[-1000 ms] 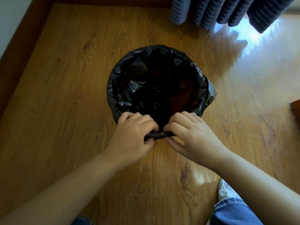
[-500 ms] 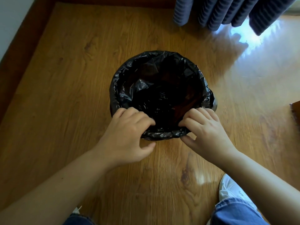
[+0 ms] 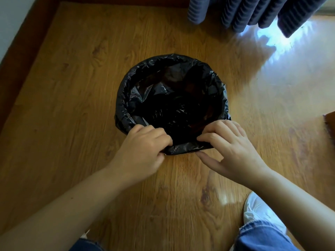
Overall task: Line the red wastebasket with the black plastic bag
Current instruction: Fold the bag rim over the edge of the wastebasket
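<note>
The black plastic bag (image 3: 154, 87) sits inside the wastebasket on the wooden floor, its edge folded over the whole rim and hiding the basket's outside. A dark reddish patch of the wastebasket (image 3: 195, 126) shows through the bag on the inner near wall. My left hand (image 3: 143, 151) pinches the bag's folded edge at the near-left rim. My right hand (image 3: 230, 147) pinches the same fold at the near-right rim, fingers on top and thumb below.
Dark blue pleated curtains (image 3: 253, 13) hang at the top right above a bright sunlit patch of floor. A brown baseboard (image 3: 23, 51) runs along the left wall. My white shoe (image 3: 259, 212) and jeans are at the bottom right. A brown object's corner (image 3: 330, 124) is at the right edge.
Both hands slid apart along the near rim, from almost touching to a wide spacing. The bag's loose flap at the right has been pulled down smooth over the rim.
</note>
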Demonstrator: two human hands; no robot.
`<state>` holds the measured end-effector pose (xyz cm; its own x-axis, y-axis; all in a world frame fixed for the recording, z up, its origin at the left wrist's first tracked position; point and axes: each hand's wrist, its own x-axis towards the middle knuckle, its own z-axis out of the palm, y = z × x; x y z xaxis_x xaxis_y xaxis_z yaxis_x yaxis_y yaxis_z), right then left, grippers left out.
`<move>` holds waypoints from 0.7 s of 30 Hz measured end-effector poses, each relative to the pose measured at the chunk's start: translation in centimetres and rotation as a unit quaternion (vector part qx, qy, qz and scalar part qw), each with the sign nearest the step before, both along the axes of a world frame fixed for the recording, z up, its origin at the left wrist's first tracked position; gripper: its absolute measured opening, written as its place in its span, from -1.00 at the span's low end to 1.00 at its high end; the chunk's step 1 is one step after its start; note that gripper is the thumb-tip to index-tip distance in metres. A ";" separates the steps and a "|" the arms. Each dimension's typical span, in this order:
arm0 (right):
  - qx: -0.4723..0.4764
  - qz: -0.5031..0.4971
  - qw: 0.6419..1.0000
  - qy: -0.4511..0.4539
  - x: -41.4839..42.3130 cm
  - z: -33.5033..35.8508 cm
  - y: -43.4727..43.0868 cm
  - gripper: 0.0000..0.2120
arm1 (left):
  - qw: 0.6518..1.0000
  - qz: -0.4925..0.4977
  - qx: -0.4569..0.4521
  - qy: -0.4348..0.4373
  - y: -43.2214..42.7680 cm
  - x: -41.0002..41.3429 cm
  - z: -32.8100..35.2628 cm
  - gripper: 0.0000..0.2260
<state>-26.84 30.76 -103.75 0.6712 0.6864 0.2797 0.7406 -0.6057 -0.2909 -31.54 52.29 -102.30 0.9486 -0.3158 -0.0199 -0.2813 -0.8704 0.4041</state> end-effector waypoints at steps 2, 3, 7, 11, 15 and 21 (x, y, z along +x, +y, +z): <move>-0.003 0.005 1.000 0.007 0.2 0.1 -0.1 -0.71 | 1.000 0.005 -0.006 0.005 0.7 0.1 -0.1 -0.79; -0.007 0.006 1.000 0.007 0.3 0.1 -0.1 -0.70 | 1.000 0.007 -0.009 0.007 1.0 0.1 -0.1 -0.79; -0.023 0.002 1.000 -0.007 0.5 0.0 0.3 -0.74 | 1.000 0.009 -0.025 0.009 1.6 0.3 -0.4 -0.79; -0.020 -0.028 0.999 -0.014 0.5 -0.2 0.9 -0.83 | 0.999 -0.006 -0.036 0.014 2.1 0.5 -0.3 -0.80; -0.015 -0.052 0.998 -0.017 0.3 -0.2 1.7 -0.86 | 0.999 -0.024 -0.029 -0.007 1.9 0.0 -0.2 -0.71; 0.008 -0.097 0.995 -0.016 -0.8 -0.5 3.0 -0.90 | 0.998 -0.016 -0.031 -0.048 -0.7 0.0 -0.4 -0.86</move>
<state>-27.59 33.80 -104.29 0.7813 0.5402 0.3125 0.6192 -0.7335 -0.2802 -31.59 51.54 -102.67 0.9349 -0.3429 0.0913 -0.3478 -0.8345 0.4274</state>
